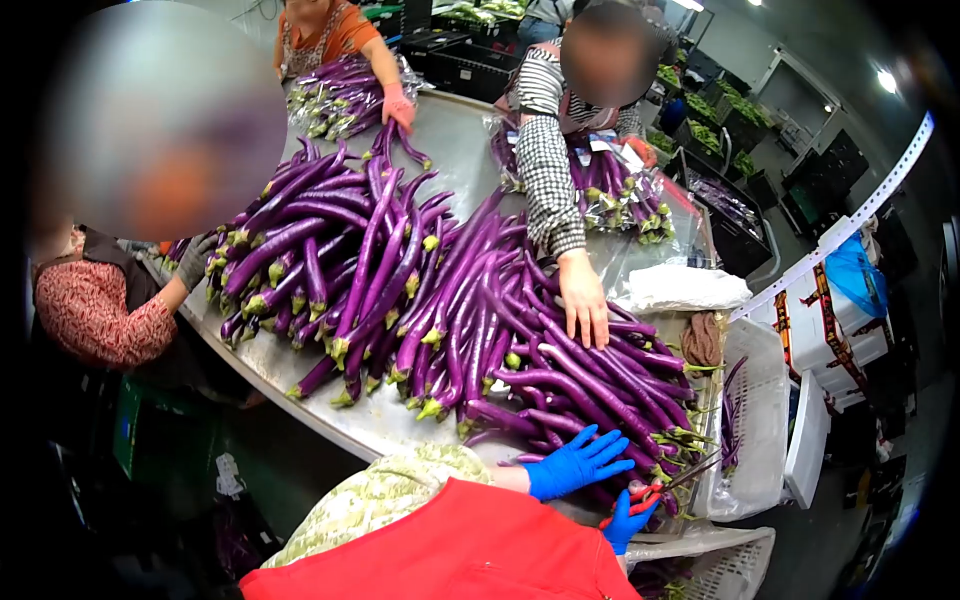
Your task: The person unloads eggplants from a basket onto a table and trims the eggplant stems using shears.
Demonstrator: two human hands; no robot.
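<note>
Long purple eggplants (450, 290) with green stems lie in a large heap on the metal table (300, 405). My left hand (578, 464), in a blue glove, rests over the near edge of the heap with its fingers spread and nothing held. To its right, my right hand (630, 518), also blue-gloved, is closed round the red handles of a pair of scissors (692, 470). The blades point up and right, beside the stems at the heap's right end.
Across the table, a co-worker's bare hand (584, 300) touches the heap. Other co-workers' gloved hands (398, 106) (194, 262) reach in farther left. A white crate (765, 420), a brown cloth (702, 338) and white plastic (688, 288) are at the right.
</note>
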